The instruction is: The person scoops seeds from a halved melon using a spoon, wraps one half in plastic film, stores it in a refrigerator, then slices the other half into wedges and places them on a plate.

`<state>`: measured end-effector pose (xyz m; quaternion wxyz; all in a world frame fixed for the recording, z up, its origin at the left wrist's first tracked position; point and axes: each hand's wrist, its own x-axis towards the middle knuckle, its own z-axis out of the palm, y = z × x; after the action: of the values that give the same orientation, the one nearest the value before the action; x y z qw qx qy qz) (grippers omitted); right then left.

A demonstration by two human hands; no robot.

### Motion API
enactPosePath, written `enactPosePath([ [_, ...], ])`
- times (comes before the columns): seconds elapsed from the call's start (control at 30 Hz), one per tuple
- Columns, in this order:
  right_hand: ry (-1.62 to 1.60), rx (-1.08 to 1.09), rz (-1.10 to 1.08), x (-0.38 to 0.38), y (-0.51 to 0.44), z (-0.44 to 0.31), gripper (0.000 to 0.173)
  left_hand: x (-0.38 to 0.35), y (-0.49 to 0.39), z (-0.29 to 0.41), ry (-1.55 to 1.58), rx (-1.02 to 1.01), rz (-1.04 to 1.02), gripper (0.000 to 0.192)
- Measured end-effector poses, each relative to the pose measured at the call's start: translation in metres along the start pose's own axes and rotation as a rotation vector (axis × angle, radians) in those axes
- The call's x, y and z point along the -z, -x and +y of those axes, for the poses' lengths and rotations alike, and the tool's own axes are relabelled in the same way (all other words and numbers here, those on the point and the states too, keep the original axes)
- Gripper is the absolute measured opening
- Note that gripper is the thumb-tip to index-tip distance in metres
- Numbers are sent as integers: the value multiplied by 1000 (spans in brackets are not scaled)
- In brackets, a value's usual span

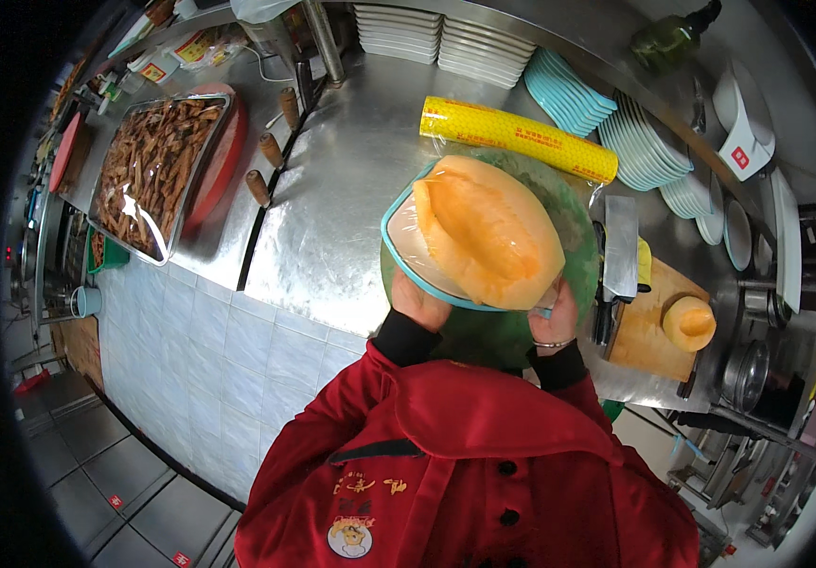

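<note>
A hollowed piece of orange-fleshed melon (500, 227) lies on a pale plate with a turquoise rim (426, 273). Clear cling film stretches over the melon and the plate, shiny and lightly wrinkled. My left hand (419, 302) grips the near left side of the plate, its fingers hidden beneath. At the plate's near right edge is my right hand (557, 319), also holding it, with the fingers partly hidden. Below the plate is a round green cutting board (479, 339). Just beyond the melon lies a yellow roll of cling film (518, 138), some film trailing from it.
To the right are a cleaver (621, 248) and a wooden board (642, 337) bearing a smaller melon piece (690, 324). Stacked dishes (571, 92) line the back under a shelf. On the left, a film-covered metal tray of brown food strips (159, 163) overlaps a red round board (227, 156).
</note>
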<state>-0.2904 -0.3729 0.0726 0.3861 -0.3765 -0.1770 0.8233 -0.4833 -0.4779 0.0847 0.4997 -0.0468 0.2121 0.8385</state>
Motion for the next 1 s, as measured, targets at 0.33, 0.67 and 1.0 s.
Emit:
enactPosePath([
  [0.33, -66, -1, -52, -9, -1, -3, 30, 1, 28, -21, -157, 503, -5, 53],
  [0.67, 199, 18, -71, -7, 13, 16, 32, 10, 42, 49, -45, 115, -115, 78],
  [1.0, 146, -3, -335, -64, 53, 53, 28, 31, 59, 91, 112, -85, 23, 77],
])
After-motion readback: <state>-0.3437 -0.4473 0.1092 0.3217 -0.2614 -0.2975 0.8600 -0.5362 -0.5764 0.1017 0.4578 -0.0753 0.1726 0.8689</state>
